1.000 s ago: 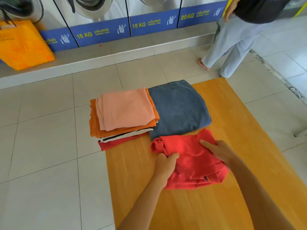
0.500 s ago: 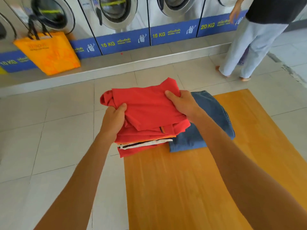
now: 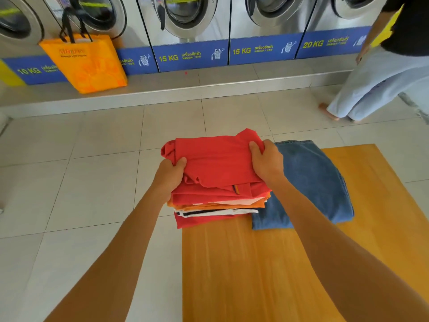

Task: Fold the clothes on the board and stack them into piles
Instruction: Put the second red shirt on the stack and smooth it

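The left hand [image 3: 168,174] pinches the near-left corner of the folded red shirt [image 3: 216,159], thumb on top and fingers curled beneath; the right hand [image 3: 267,162] clamps the shirt's right edge, fingers [image 3: 255,147] wrapped over the cloth; the shirt lies roughly flat on top of the pile [image 3: 216,205], its long axis running left to right, with a bunched, rolled end pointing left toward the bare floor; the pile beneath shows orange, white-and-black striped and red layers and sits at the far left corner of the board [image 3: 255,275], overhanging its left edge; folded blue jeans [image 3: 313,182] lie just beside it to the right, touching it, along the board's far edge; the board is orange-yellow wood laid on a pale tiled floor [image 3: 81,182]; washing machines [image 3: 190,19] line a raised step beyond, an orange bag [image 3: 88,63] leaning there; another person [image 3: 383,77] stands far right.
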